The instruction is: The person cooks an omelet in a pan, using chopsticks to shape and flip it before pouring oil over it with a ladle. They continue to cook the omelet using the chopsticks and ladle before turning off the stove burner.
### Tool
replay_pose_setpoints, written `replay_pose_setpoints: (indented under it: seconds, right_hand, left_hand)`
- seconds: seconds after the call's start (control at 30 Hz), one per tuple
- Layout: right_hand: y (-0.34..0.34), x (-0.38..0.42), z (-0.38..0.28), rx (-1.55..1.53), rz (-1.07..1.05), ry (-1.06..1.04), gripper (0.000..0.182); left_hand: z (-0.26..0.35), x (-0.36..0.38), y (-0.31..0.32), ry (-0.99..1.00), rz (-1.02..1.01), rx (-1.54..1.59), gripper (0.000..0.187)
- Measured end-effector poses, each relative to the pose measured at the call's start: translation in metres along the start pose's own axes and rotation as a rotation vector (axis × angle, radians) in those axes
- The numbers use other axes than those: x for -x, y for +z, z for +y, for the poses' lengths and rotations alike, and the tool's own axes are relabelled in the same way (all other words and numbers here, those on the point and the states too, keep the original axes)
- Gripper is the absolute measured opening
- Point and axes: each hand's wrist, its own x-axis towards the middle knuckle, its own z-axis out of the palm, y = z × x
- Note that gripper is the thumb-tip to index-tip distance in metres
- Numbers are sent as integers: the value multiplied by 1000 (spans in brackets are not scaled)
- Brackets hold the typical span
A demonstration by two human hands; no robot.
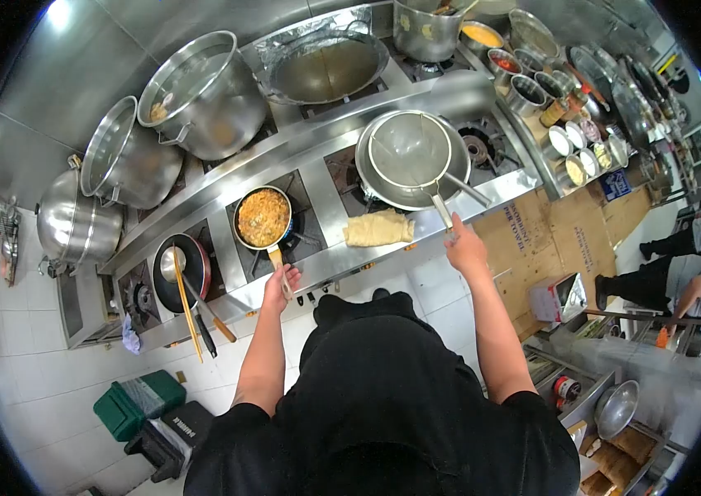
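Note:
My left hand is closed round the handle of a small frying pan. Orange-brown chopped food fills this pan, which sits over a burner. On the right, my right hand grips the handle of a round mesh strainer. Beneath the strainer is a wide metal wok with its own handle pointing right. Between my hands a folded beige cloth lies on the stove's front edge. A dark frying pan holding a ladle and long wooden chopsticks stands to the left.
Large steel pots and an oil-filled wok line the back. Sauce containers and small bowls are at the right. Flattened cardboard covers the floor there, near another person. A green bin stands lower left.

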Motion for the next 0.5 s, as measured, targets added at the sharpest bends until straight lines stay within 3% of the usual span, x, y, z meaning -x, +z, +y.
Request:
replay_pose_setpoints:
  seconds: [0.1, 0.17, 0.27, 0.33, 0.5]
  right_hand:
    - [4, 3, 4, -106, 82, -30, 59]
    - [-7, 10, -4, -129, 60, 35, 57]
    - [-4, 16, 12, -365, 82, 62, 47]
    - [1, 23, 21, -640, 213, 15, 40]
    - [-10, 44, 7, -568, 489, -172, 38]
  left_hand:
    - [-3, -20, -8, -32, -99, 38, 49]
    - [4, -7, 14, -17, -29, 81, 43]
    - [-1, -16, 7, 84, -40, 88, 36]
    - [4, -3, 17, 112, 44, 83, 36]
    - [2, 22, 17, 152, 60, -23, 33]
